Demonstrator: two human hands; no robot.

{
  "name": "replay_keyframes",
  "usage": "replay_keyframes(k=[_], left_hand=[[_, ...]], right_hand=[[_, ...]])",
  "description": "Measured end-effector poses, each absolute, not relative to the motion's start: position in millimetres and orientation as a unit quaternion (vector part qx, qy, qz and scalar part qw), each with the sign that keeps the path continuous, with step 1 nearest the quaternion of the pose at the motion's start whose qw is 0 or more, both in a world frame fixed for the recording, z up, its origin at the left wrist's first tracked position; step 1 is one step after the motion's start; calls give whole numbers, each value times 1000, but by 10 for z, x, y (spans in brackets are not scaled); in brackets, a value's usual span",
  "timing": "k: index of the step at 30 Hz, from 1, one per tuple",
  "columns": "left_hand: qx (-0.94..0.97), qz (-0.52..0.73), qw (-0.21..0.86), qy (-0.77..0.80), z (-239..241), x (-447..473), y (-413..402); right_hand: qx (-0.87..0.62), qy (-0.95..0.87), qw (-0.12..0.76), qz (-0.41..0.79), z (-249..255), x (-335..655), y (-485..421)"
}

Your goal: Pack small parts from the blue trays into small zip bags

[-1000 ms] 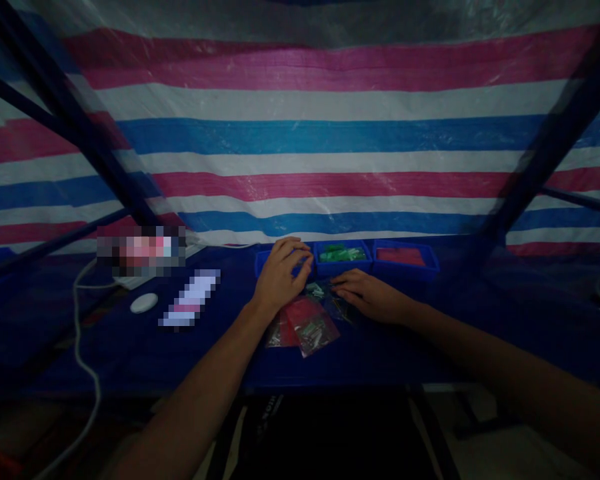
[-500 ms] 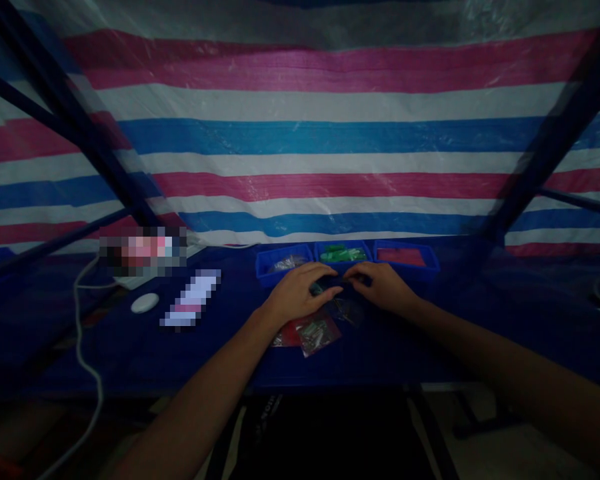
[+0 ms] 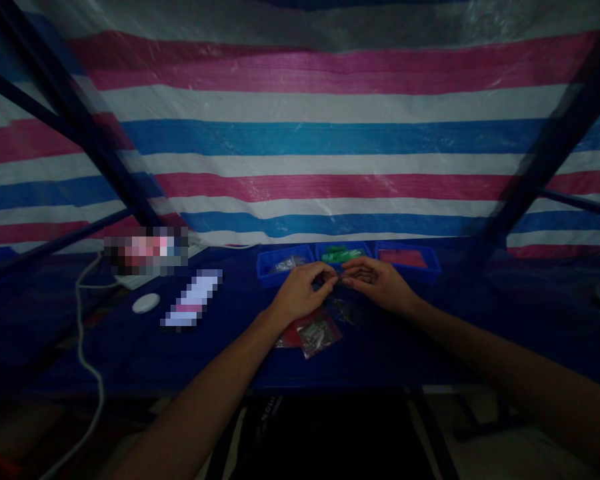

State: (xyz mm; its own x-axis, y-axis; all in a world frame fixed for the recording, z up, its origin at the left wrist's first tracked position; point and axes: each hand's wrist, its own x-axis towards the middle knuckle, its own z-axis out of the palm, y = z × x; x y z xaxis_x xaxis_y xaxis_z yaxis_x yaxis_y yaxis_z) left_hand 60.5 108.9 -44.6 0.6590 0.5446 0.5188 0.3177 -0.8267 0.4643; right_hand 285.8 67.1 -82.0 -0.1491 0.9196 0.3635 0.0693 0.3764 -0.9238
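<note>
Clear packet of small, pale pieces is what I see on the blue table, on the near side of both hands and closer to the left hand than to the right hand. It overlaps a red packet, which lies to its left, partly hidden by the left wrist. Some thin pieces lie just right of it, below the gap between the hands.

I have both hands with curled fingers, fingertips almost meeting; I cannot tell whether either grips anything. Just beyond them I see three blue trays in a row: left tray, middle tray with green items, right tray with red ones.
</note>
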Motion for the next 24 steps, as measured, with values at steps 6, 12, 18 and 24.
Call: replay_keyframes(k=[6,12,18,24], left_hand=[[892,322,199,248,-429,626,1070],[881,342,197,262,-399,636,1051],[889,323,188,263,-466,656,1063],[900,311,180,246,-487,666,1086]], right_hand=[[-399,-612,539,419,-819,2871,683],[-386,-594,552,440,-796,2841,668],[-388,-598,556,427,-820,2845,683],[-379,-629,548,401,-839,2844,695]])
